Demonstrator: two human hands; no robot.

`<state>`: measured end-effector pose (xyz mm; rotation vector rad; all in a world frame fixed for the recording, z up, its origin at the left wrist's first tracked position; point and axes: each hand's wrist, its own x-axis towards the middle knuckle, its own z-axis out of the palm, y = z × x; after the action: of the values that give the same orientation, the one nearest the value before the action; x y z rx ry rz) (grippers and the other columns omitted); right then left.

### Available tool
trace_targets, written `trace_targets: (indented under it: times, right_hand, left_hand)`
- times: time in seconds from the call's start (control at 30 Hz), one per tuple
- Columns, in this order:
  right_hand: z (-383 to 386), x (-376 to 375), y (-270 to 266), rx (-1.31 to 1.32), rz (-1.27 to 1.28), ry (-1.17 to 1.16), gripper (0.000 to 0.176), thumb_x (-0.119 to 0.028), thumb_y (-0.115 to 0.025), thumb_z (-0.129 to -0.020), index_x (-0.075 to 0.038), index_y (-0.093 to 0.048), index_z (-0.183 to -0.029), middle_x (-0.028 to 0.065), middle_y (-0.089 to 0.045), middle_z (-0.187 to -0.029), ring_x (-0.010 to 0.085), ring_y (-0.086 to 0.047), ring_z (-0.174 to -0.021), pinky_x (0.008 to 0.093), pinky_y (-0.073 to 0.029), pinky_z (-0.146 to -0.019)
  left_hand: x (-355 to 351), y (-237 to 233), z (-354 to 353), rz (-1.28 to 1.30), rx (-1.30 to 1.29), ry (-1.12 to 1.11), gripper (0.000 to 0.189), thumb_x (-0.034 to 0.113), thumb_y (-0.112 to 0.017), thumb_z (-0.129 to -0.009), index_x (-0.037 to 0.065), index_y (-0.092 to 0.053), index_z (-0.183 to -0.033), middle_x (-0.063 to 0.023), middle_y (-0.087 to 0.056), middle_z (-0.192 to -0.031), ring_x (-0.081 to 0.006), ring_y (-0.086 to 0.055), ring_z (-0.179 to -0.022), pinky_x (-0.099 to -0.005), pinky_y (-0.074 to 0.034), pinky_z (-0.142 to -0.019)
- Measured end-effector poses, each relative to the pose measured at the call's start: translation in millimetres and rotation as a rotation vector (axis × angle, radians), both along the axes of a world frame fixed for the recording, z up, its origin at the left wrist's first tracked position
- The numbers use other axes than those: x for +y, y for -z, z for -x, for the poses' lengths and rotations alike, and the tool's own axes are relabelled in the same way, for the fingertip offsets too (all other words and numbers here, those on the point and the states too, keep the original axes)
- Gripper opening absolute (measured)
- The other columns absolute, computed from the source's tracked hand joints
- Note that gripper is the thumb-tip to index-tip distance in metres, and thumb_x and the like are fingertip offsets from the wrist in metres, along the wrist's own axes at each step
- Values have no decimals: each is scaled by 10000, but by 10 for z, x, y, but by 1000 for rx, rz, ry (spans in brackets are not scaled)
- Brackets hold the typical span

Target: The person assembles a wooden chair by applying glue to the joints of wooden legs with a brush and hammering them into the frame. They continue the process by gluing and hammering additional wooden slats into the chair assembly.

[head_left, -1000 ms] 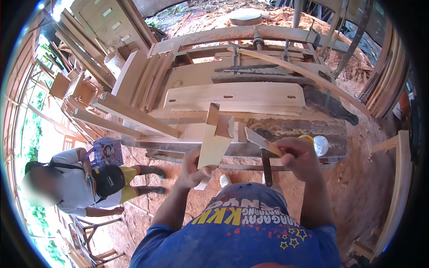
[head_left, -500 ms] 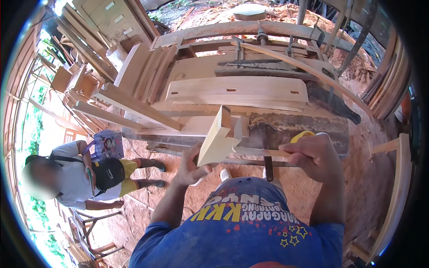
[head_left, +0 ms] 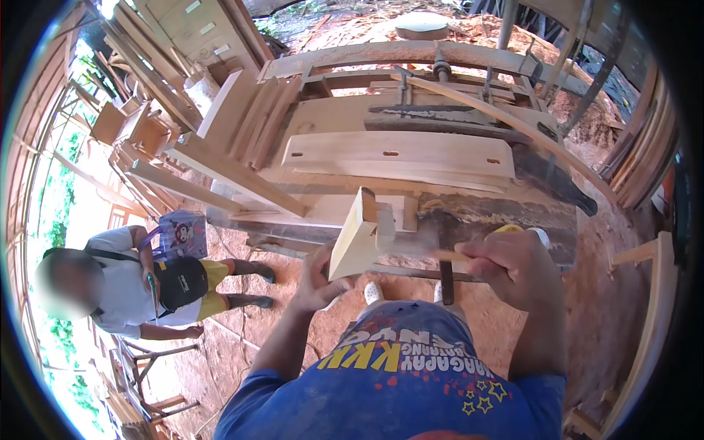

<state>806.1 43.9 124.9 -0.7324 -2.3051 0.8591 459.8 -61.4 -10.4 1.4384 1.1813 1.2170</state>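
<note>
My left hand (head_left: 317,284) is closed around the lower end of a pale wooden piece (head_left: 355,240), which stands tilted up in front of the bench. In my right hand (head_left: 513,268) is a thin tool with a wooden handle (head_left: 453,256). Its far end points left at the wooden piece and is smeared by motion, so I cannot tell its kind. Just behind my right knuckles, a yellow object (head_left: 507,229) shows on the workbench (head_left: 546,220). A dark bar (head_left: 446,282) juts from the bench edge towards me, below the tool.
A long board with slots (head_left: 400,152) lies across the bench. Thick timbers (head_left: 242,180) stick out at its left, and a long strip (head_left: 506,125) slants over the right side. A person (head_left: 121,282) with a bag stands at the left. A wooden frame (head_left: 656,308) stands at right.
The view has shifted slightly, moving the bench right and down in the picture. The tool's far end has become more blurred. Both hands keep their holds.
</note>
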Motion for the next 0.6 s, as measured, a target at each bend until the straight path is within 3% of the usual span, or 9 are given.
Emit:
trace_targets:
  times: [0.1,0.13,0.2,0.27,0.4,0.5,0.57,0.6]
  right_hand:
    - [21,-82,78,105,206,6,279,-234,-675,-1003,23,-736,-1091,128,-704,-733,226,-690,-606,323,-524,-576]
    - [57,-98,109,144,290,15,283,-225,-663,-1013,30,-724,-1118,118,-700,-721,203,-688,-599,313,-523,-569]
    - [229,-204,137,178,542,64,282,-190,-627,-1030,41,-688,-1179,97,-688,-710,164,-682,-602,290,-526,-568]
    - [400,-294,150,155,712,36,284,-157,-593,-1040,47,-655,-1227,83,-683,-712,139,-678,-605,269,-531,-569]
    - [680,-408,66,75,793,-134,286,-106,-544,-1033,49,-625,-1259,85,-692,-747,141,-679,-612,268,-543,-590]
    - [828,-485,54,8,758,-203,307,-78,-534,-1010,54,-606,-1278,124,-698,-776,217,-699,-652,335,-554,-650]
    - [927,-508,62,-39,719,-243,320,-72,-539,-1000,57,-600,-1287,151,-697,-783,264,-712,-679,363,-555,-679]
    - [967,-532,74,-45,694,-256,314,-73,-539,-1000,62,-607,-1274,136,-693,-771,227,-696,-653,338,-546,-652]
  left_hand:
    - [-15,-69,66,56,79,-88,674,387,-891,-777,-43,-617,-1218,-101,-678,-1077,-184,-631,-998,-335,-493,-871]
    - [-11,-89,77,53,122,-116,596,265,-875,-779,-12,-605,-1233,-90,-657,-1114,-195,-616,-1041,-351,-486,-921]
    - [-15,19,189,30,146,-133,498,171,-848,-797,14,-609,-1203,-42,-614,-1044,-149,-593,-963,-315,-478,-840]
    - [-141,95,145,74,-8,-246,461,89,-836,-811,46,-611,-1212,-33,-607,-1040,-152,-598,-974,-342,-492,-869]
    - [-280,194,221,1,258,-302,454,142,-825,-810,36,-594,-1187,-73,-622,-1092,-191,-629,-985,-368,-520,-848]
    - [-378,238,163,-52,282,-476,461,123,-830,-787,34,-611,-1182,-108,-627,-1114,-233,-644,-993,-371,-521,-853]
    - [-463,358,225,-88,321,-550,522,103,-851,-730,9,-624,-1190,-157,-621,-1140,-310,-652,-1004,-378,-522,-871]
    - [-515,383,229,-72,330,-587,539,97,-856,-717,5,-625,-1195,-163,-618,-1143,-323,-651,-1007,-379,-522,-876]
